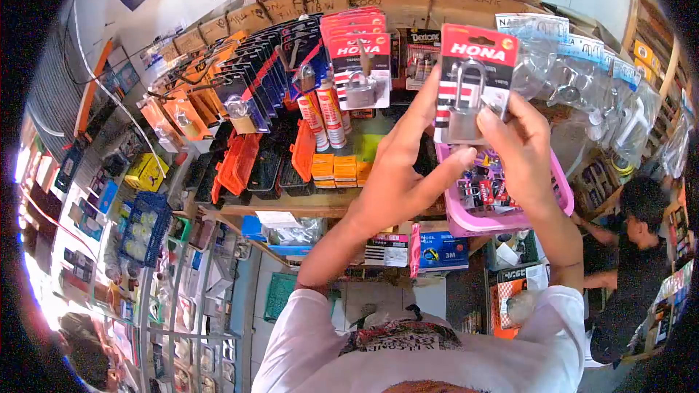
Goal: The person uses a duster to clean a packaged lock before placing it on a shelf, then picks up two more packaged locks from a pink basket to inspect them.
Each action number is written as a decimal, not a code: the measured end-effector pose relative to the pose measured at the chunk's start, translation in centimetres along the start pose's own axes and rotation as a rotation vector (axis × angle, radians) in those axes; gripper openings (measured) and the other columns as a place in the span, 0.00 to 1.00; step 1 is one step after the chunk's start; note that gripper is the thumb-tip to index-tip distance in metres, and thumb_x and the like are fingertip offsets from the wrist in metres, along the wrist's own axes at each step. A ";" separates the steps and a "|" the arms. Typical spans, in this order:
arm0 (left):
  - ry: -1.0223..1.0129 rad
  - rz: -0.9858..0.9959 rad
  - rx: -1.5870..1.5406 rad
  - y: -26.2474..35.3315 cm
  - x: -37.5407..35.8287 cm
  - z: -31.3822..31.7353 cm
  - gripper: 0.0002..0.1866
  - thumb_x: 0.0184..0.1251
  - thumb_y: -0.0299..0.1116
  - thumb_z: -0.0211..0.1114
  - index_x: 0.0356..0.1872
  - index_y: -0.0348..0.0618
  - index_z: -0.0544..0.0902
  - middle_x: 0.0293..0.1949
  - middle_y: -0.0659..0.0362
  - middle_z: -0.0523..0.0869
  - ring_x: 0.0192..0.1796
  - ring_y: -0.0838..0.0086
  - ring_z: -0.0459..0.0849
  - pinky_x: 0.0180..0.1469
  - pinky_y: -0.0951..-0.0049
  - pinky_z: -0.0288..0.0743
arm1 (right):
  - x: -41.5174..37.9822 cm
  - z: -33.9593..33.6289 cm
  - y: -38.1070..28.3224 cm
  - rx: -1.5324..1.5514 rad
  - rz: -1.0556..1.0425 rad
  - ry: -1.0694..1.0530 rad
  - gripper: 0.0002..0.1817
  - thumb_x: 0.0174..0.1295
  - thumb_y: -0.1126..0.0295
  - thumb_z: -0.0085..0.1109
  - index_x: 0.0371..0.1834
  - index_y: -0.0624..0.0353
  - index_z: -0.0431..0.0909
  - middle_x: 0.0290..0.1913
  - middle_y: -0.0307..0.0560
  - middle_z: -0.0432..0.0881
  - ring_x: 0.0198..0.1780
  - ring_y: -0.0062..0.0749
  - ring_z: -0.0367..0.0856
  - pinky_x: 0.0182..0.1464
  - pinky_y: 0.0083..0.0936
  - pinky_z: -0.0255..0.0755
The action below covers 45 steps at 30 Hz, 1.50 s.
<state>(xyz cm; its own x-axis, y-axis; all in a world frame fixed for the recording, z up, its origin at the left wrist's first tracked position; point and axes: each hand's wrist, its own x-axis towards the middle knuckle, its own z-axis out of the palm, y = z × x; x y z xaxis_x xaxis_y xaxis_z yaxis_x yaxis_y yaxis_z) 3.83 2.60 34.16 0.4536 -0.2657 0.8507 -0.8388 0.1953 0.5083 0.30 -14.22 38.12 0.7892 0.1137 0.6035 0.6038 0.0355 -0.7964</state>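
A carded padlock [466, 105] with a red HONA header is held up in front of the hanging stock. My right hand [520, 149] grips it from the right, its thumb pressed on the lower front and its fingers partly hidden behind the card. My left hand [400, 164] holds the left edge, with fingertips along the side and the thumb near the bottom. Just left of it hang similar HONA padlock packs [358, 76]. Under my hands sits a pink basket [455, 222] containing small red and dark packets.
Hooks carry dark carded packs [251, 80] at left and clear plastic bags [582, 80] at right. White-orange tubes [320, 116], orange bins [237, 164] and yellow boxes [335, 171] line the shelf. Another person [633, 262] is at right; wire racks [175, 306] stand at lower left.
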 end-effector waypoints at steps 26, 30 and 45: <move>-0.377 -0.282 0.347 1.4 -8.4 -2.4 0.46 0.62 0.40 0.71 0.75 0.36 0.53 0.76 0.37 0.50 0.78 0.45 0.51 0.75 0.53 0.52 | 10.8 -2.0 10.9 0.091 0.198 0.033 0.16 0.70 0.62 0.58 0.54 0.61 0.78 0.45 0.47 0.86 0.36 0.27 0.85 0.29 0.22 0.81; -0.574 -0.358 0.393 0.9 -11.0 -2.9 0.44 0.64 0.43 0.70 0.74 0.36 0.56 0.75 0.37 0.52 0.78 0.46 0.52 0.76 0.54 0.52 | 11.7 -2.4 11.9 0.067 0.208 0.036 0.15 0.69 0.63 0.60 0.52 0.61 0.78 0.43 0.44 0.86 0.37 0.27 0.85 0.30 0.22 0.81; 0.382 -1.236 -0.161 -2.7 -33.2 -6.5 0.28 0.77 0.50 0.53 0.68 0.41 0.67 0.60 0.52 0.78 0.60 0.65 0.78 0.59 0.64 0.70 | 3.7 -12.1 14.3 -0.820 0.306 -0.581 0.25 0.65 0.62 0.63 0.64 0.55 0.72 0.50 0.56 0.81 0.46 0.39 0.83 0.51 0.34 0.76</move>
<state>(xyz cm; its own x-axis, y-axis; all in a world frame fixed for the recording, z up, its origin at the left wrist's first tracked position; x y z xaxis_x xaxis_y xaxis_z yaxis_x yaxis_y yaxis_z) -7.01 17.03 5.42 0.9732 -0.0717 -0.2183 0.2262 0.1336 0.9649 13.23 -25.29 29.43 0.8771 0.4707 0.0960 0.4496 -0.7339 -0.5092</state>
